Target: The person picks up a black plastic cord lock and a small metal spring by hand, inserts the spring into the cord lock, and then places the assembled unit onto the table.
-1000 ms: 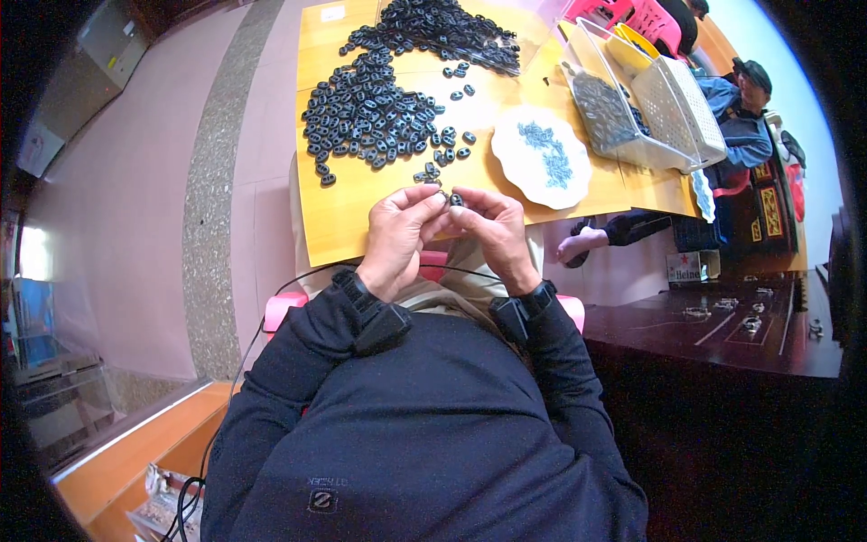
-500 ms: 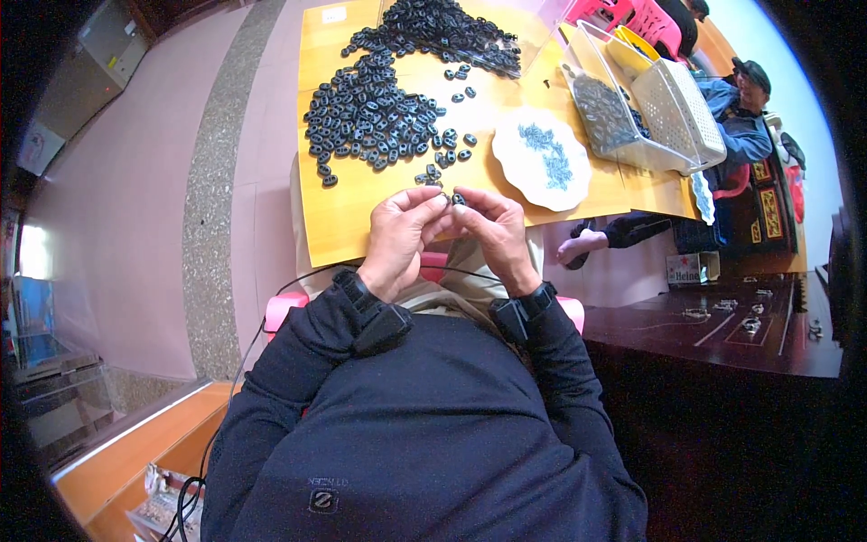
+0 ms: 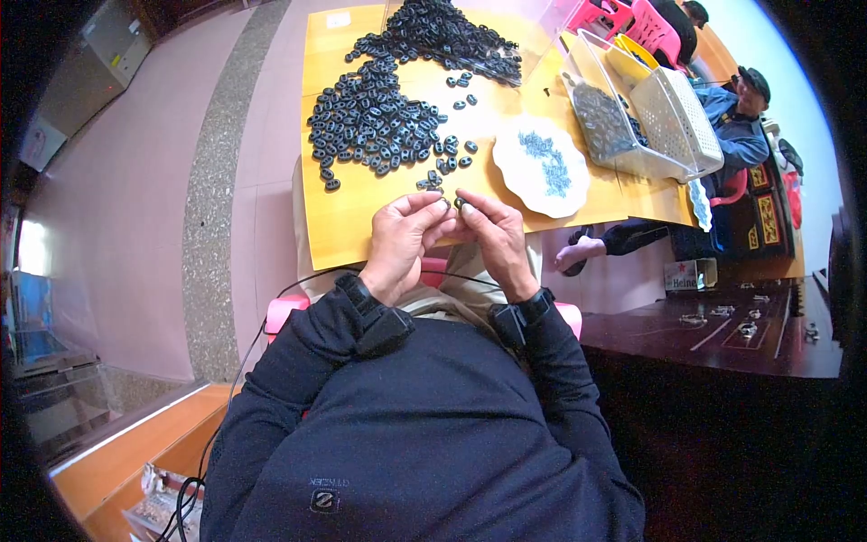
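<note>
Both my hands meet just past the table's near edge. Between its thumb and forefinger, my right hand [image 3: 497, 237] pinches a small black oval piece [image 3: 460, 203], mostly covered by the fingertips. Close beside it, my left hand [image 3: 399, 237] is closed in a pinch on something too small to make out. Ahead lies a loose spread of black oval two-hole pieces [image 3: 375, 122], with several strays just beyond my fingertips. To the right of them, a white scalloped plate [image 3: 515, 185] carries many tiny grey metal-looking parts [image 3: 549, 163].
A larger heap of black pieces [image 3: 438, 32] lies at the table's far side. A clear plastic bin [image 3: 601, 126] with dark pieces stands at right, beside a white perforated basket [image 3: 677, 113]. Another person [image 3: 741, 126] sits beyond. A dark wooden surface [image 3: 650, 336] lies at lower right.
My fingertips have shifted slightly, and the black piece in my right hand appears turned and more covered. The view has moved a little; the things on the table stay in place.
</note>
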Action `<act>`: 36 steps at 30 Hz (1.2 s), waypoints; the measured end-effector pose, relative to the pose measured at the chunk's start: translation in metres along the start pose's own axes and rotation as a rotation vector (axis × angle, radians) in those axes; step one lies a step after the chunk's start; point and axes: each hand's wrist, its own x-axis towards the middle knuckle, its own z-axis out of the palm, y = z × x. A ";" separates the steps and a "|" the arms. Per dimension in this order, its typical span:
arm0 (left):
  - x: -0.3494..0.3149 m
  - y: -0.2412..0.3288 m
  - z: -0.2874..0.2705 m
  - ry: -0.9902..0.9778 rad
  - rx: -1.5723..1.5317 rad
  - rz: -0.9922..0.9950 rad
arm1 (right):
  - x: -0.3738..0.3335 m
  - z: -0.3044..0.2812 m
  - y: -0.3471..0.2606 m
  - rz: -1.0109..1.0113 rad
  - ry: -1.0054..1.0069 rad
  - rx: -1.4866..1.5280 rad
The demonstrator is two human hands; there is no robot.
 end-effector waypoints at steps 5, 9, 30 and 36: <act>-0.001 0.001 0.001 0.016 -0.016 0.019 | 0.001 -0.006 -0.001 0.035 -0.036 -0.116; -0.002 0.002 0.002 0.011 -0.005 0.019 | 0.005 -0.019 -0.002 0.006 -0.104 -0.205; 0.000 -0.003 0.001 0.023 0.022 0.023 | 0.001 0.003 0.009 -0.159 0.151 -0.131; 0.000 -0.003 0.002 0.017 0.027 0.021 | 0.000 0.000 0.006 -0.114 0.088 -0.178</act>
